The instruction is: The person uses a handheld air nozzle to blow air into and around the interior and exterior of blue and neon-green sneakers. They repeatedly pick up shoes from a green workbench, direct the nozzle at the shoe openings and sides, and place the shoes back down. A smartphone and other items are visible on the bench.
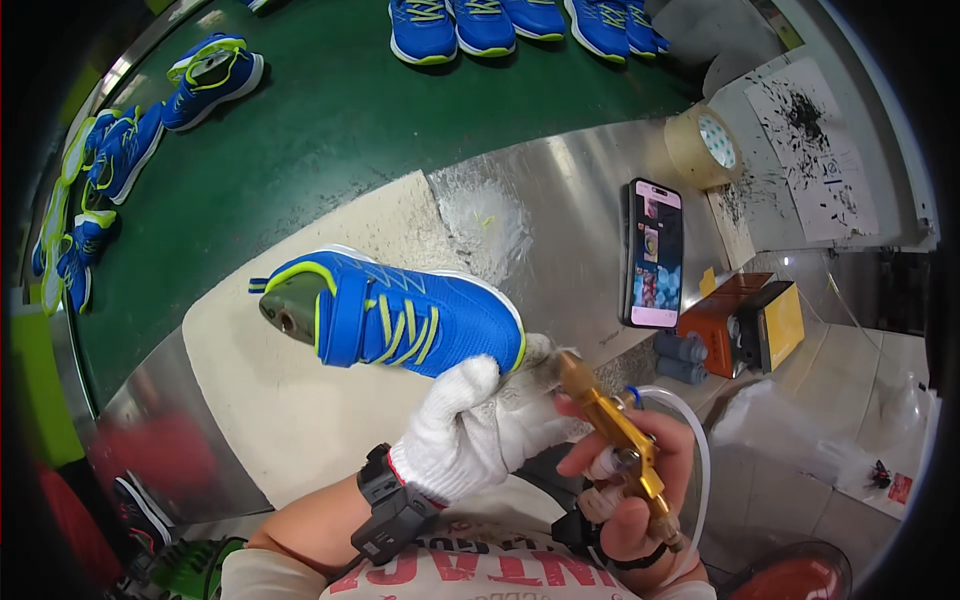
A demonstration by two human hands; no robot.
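A blue sneaker (455, 305) with lime-green laces and lining lies on its side across a cream mat, its toe toward me on the right. A green shoe last (290, 308) fills its opening. At the toe, my left hand (470, 425) in a white knit glove is closed on the shoe's edge, thumb over the upper; part of its grip is hidden. My bare right hand (640, 480) wraps round a gold spray gun (620, 425) with a clear hose (700, 440). The gun's nozzle points up and left, close to the gloved fingertips.
Beyond the mat (230, 350) runs a green conveyor belt (350, 120) carrying more blue sneakers (480, 25) at the back and left. On the metal ledge to the right are a phone (655, 255), a tape roll (703, 145) and an orange-black box (735, 320).
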